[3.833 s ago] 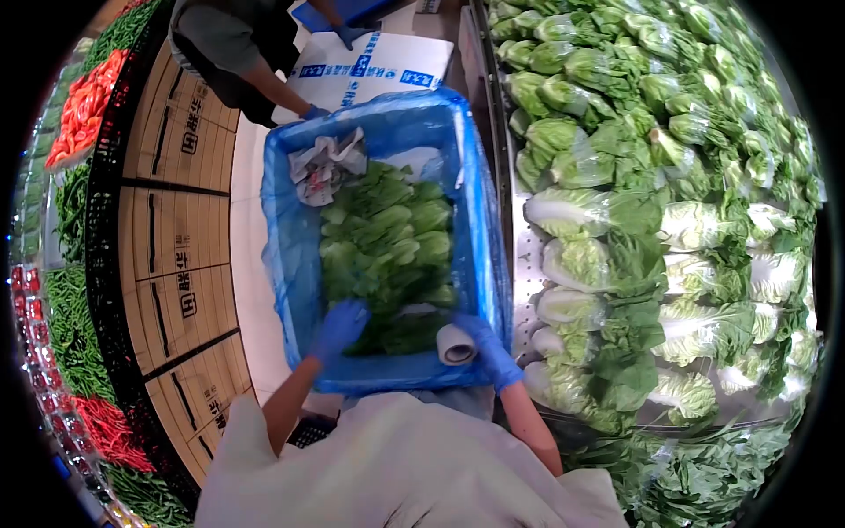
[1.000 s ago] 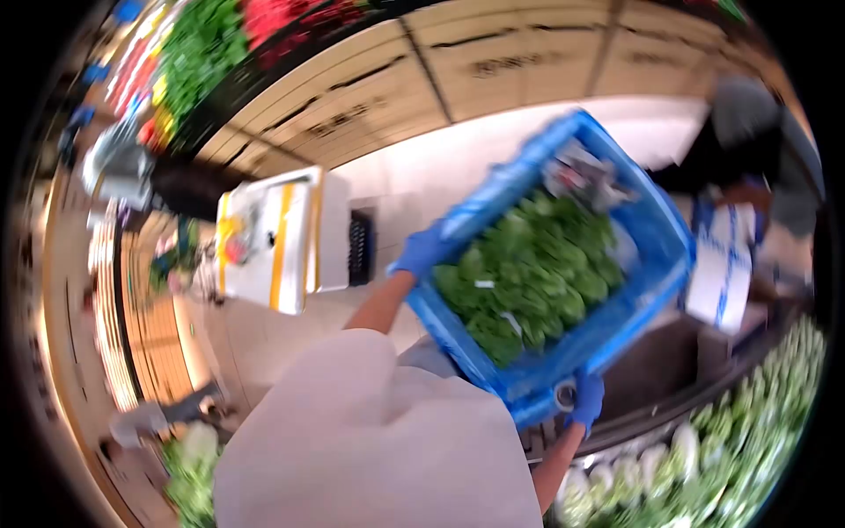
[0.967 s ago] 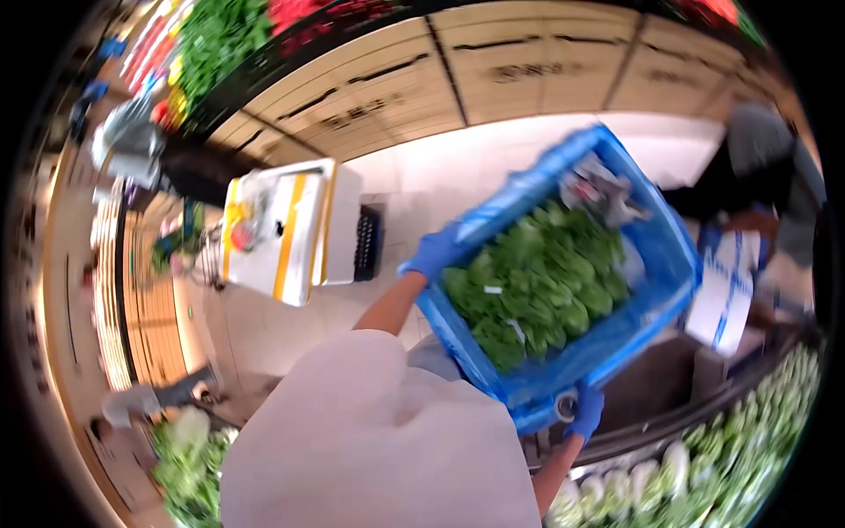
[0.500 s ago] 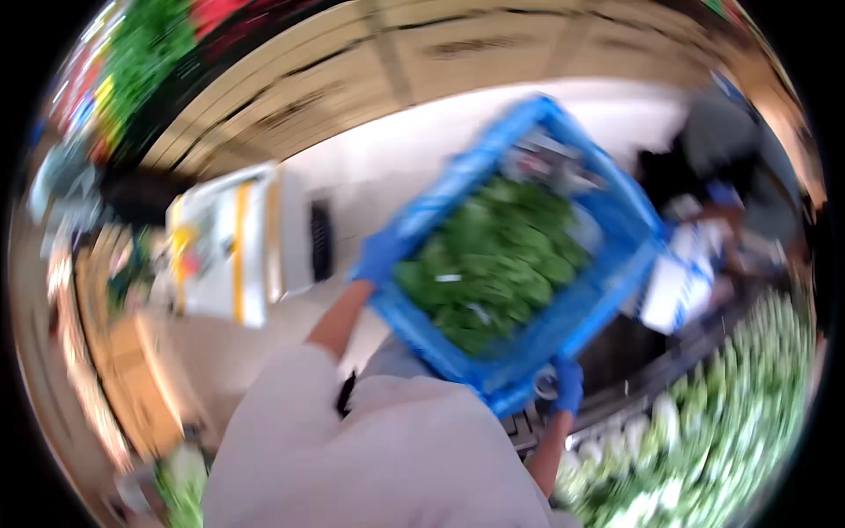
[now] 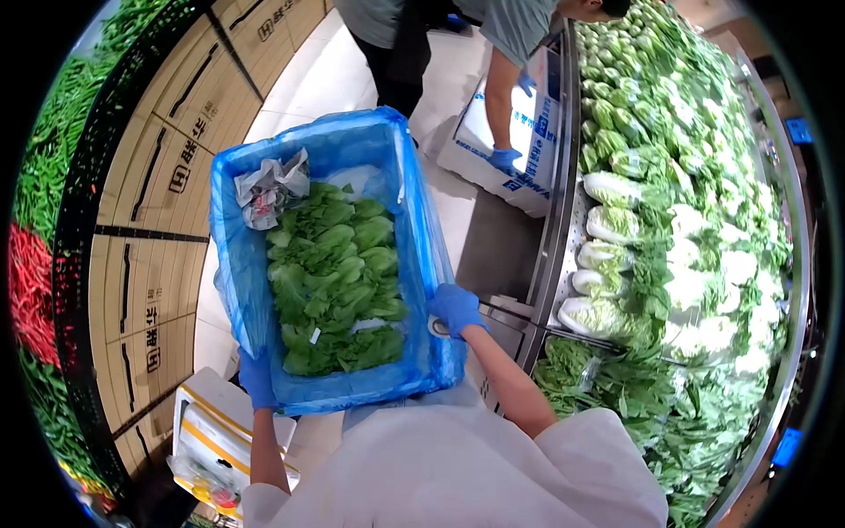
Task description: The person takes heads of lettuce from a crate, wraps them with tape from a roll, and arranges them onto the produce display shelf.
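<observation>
Blue-lined crate (image 5: pixel 356 385) turned squarer in your view since earlier frame, greens (image 5: pixel 334 277) inside. Left hand (image 5: pixel 256 380) clasps left side; right hand (image 5: pixel 456 310), right side plus roll (image 5: pixel 438 327): shared grip could let roll slip.

At your one o'clock a co-worker (image 5: pixel 518 31) bends over a white box (image 5: pixel 528 134) with blue print, and cabbages (image 5: pixel 613 225) line the display toward your three. Tan drawers (image 5: pixel 167 264) and red chillies (image 5: pixel 33 299) stand at your nine, a yellow-taped foam box (image 5: pixel 209 449) between seven and eight.
</observation>
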A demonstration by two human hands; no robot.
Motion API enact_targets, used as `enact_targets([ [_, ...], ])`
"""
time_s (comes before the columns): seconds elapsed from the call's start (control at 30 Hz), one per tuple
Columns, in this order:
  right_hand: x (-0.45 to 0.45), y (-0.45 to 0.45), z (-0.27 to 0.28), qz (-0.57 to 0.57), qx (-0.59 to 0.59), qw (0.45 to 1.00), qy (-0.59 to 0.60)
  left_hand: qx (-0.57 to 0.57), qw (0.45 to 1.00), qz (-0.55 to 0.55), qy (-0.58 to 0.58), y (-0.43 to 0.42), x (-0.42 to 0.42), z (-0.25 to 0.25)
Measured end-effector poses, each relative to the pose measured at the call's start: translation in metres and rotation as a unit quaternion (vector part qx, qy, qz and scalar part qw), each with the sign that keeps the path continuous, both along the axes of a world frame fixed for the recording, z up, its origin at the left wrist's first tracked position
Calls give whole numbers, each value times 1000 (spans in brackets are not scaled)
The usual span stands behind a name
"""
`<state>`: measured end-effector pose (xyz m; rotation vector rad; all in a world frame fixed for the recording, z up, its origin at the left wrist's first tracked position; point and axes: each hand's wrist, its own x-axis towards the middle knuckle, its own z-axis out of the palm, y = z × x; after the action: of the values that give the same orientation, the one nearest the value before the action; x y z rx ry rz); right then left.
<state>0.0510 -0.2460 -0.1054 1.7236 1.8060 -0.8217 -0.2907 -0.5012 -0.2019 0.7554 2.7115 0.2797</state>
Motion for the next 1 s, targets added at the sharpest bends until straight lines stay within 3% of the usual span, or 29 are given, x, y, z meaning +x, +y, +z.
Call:
enact_targets([
  [0.23,4,-6,3,-39,35,998,19,2,1000,-30,-4,-1,-6,-2],
  [0.57,9,2,7,-38,33,998,26,13,999,-35,-25,20,12,42],
  [1.0,16,14,10,-24,-1,999,36,29,998,-49,10,17,15,34],
])
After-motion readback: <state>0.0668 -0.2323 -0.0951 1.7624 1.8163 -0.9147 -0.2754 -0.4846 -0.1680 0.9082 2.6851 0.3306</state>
